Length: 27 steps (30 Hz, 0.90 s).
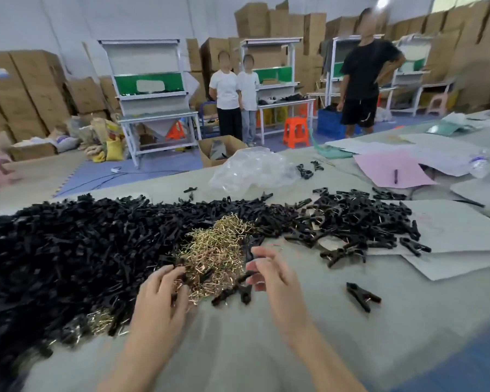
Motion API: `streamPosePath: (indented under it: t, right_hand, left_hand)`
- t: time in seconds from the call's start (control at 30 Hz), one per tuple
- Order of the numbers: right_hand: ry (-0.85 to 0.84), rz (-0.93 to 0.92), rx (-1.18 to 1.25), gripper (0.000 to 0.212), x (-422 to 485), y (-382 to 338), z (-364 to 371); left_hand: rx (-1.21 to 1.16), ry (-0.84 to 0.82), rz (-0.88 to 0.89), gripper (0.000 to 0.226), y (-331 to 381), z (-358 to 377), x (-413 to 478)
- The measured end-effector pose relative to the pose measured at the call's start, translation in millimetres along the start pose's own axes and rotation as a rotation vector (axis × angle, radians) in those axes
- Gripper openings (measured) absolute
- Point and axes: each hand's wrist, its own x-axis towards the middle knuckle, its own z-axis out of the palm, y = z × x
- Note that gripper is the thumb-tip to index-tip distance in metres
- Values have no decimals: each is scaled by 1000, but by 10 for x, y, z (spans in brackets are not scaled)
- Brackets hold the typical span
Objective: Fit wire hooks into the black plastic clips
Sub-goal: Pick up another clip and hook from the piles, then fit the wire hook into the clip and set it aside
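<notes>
warehouse w/ stacked cardboard boxes (26,89) behind, grey-cloth table (266,349) in front, both hands at the parts.
big pile of black clips (68,250) runs 9 to 12 o'clock; brass wire hooks (218,250) heaped at 12 o'clock of the hands, touching the clips. left hand (159,295): fingers bent down into the hooks' near edge, can't tell if it's got one. right hand (275,281) at its 3 o'clock, fingers loose & spread, blurred, holding nothing. lone clip (362,297) further out at 3 o'clock; clear plastic bag (252,171) at 12 o'clock, far side.
</notes>
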Motion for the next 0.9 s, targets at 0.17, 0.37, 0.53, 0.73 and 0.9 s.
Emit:
streamPosePath:
  t: [0.17,0.37,0.53,0.73,0.9]
  right_hand:
    - [-306,-87,-304,20,-155,404,912]
    - [-398,-371,-896,38,-169,779,1670]
    - [-393,-415,-1199,55,46,970,1907]
    - [-394,-460,-1277,51,276,1102,2060]
    - [-304,-514,-1189,24,340,1173,2051]
  left_hand:
    - [357,168,-338,62,-967,-669,-440]
    - [459,112,-443,49,-1337,-772,-426]
    - [561,49,-465,55,-1501,-722,-169]
    - [605,103,-367,39,-1671,-714,26]
    - [537,150,-301,30,-1679,-703,15]
